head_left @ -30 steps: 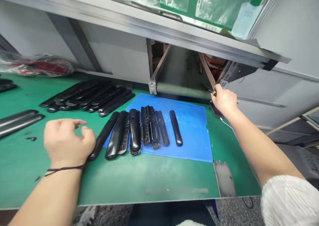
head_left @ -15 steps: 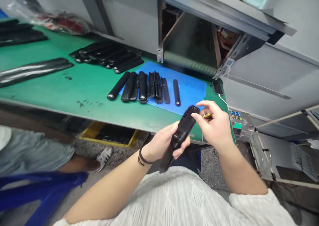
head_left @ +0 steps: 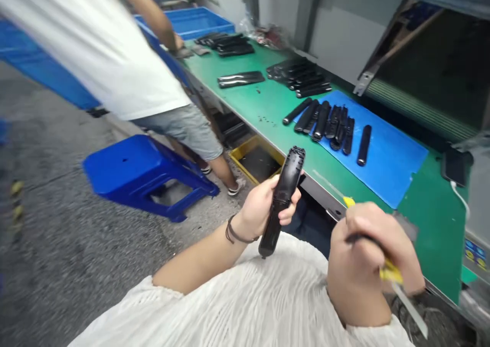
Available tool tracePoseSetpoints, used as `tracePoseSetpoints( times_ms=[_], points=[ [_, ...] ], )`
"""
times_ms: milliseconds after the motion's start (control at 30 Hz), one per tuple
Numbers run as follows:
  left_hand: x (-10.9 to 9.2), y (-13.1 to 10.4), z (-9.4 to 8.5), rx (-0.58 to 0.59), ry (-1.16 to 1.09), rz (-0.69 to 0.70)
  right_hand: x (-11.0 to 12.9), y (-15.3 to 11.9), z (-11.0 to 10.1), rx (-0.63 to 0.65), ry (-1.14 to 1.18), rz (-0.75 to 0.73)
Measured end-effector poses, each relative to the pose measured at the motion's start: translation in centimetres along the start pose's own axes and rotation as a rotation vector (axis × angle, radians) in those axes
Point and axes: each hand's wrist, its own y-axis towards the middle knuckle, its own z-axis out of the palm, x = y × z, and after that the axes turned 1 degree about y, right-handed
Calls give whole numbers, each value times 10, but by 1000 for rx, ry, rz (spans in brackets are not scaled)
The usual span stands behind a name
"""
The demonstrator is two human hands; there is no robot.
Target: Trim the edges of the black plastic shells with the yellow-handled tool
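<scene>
My left hand [head_left: 264, 206] is wrapped round a long black plastic shell [head_left: 289, 178], tilted with its hollow, ribbed side showing. At the right, my right hand [head_left: 373, 245] is closed round a yellow-handled cutter [head_left: 391, 271], whose metal blade points down and away from the shell. A small dark piece seems to lie at its fingers, too blurred to name. Beyond my hands, several black shells lie in a row, some partly on a blue mat [head_left: 386, 153], with a single black shell [head_left: 364, 145] apart from them.
The green table [head_left: 248, 104] carries more black parts [head_left: 300, 76]. At the left are a blue stool [head_left: 122, 163] and a person in a white shirt [head_left: 115, 56]. A yellow tray [head_left: 245, 171] sits below the table edge; a phone [head_left: 454, 167] lies at the right.
The view has swung left, bringing the person and stool into sight. My right hand has moved away from the shell, and the cutter's blade now shows. The shell stays in my left hand.
</scene>
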Motion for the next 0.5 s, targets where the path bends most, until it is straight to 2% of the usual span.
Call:
tracePoseSetpoints(
  times_ms=[67, 100, 200, 267, 333, 400, 433, 500],
  points=[
    [-18, -12, -11, -53, -38, 119, 3, 0, 20, 119, 54, -116],
    [-27, -17, -16, -79, -48, 175, 2, 1, 35, 177, 66, -120],
    [-48, -28, -23, -166, -64, 321, -7, 4, 81, 324, 48, 60],
    [-56, -31, -23, -225, -69, 392, -10, -1, 93, 325, 118, 101],
    [-60, -29, -21, -278, -76, 436, -11, -14, 87, 428, 266, -28],
    [-60, -24, -18, -316, -88, 446, -9, -31, 70, 631, 370, -220],
    [-58, -21, -16, -328, -97, 443, -8, -38, 61, 711, 373, -302],
    [-54, -13, -11, -341, -119, 430, -8, -49, 48, 759, 301, -405]
  ],
)
